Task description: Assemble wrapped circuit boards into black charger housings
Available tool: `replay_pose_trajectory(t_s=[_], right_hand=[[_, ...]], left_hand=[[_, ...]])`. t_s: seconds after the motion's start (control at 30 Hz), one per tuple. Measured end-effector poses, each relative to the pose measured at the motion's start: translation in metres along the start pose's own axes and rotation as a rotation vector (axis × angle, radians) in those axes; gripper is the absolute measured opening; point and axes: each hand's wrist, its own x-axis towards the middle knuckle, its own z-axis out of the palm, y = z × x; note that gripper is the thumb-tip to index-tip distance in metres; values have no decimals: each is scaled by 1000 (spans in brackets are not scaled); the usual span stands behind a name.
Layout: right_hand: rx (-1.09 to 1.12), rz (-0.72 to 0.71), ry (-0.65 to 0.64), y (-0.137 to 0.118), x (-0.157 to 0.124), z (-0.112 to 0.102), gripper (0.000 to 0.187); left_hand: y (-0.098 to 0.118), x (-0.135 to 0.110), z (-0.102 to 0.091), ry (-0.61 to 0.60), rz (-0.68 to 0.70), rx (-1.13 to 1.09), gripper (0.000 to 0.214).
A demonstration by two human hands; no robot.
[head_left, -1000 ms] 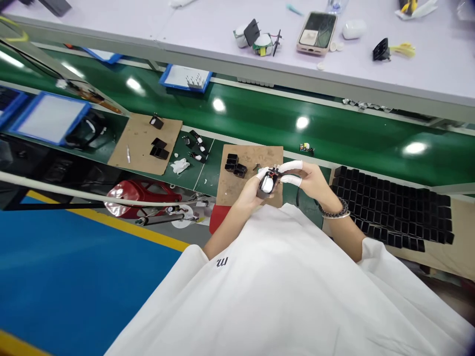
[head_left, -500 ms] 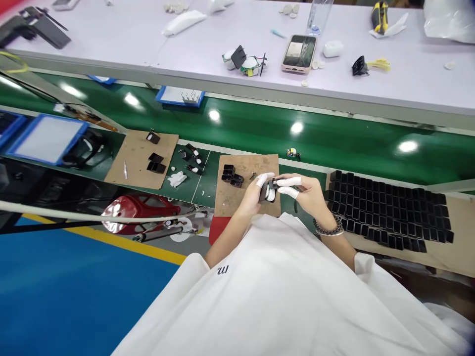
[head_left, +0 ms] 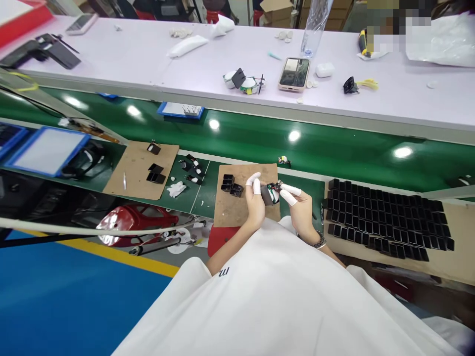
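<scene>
My left hand and my right hand meet over a brown cardboard sheet at the near edge of the bench. Both wear white finger cots. Between them they pinch a small black housing with a white and green part and thin wires showing at its open end. The left fingers grip its left side, the right fingertips press on its right end. A beaded bracelet sits on my right wrist. A few black housings lie on the cardboard just left of my left hand.
A tray of several black housings lies to the right. A green conveyor belt runs behind, with a small part on it. A second cardboard sheet holds parts at left. On the far white table lie a phone and an earbud case.
The view has tilted up and the hands sit lower in the picture. The right hand has drawn in closer to the body, its fingertips now on the housing's right end.
</scene>
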Motion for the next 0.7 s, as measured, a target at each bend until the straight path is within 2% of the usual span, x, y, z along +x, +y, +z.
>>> replay_pose_trajectory(t_s=[0.1,0.2,0.37,0.47,0.6,0.7], right_hand=[[-50,-5,25,4,-7,8,21],[-73,14,43,13,-10,13,21],[-108,46,3,45,-6,15,27],[-158,63,-54,68,3,9,31],[-272,62,-134,100,47,-11,34],[-365,40,-144,126,101,-26,24]], left_hand=[[-15,3,-6,37,215,137,46],[-30,3,-14,60,325,249,54],[-48,6,-29,86,295,321,60],[-57,9,-37,46,240,361,59],[-71,16,-56,-26,129,484,71],[-77,18,-85,34,56,583,76]])
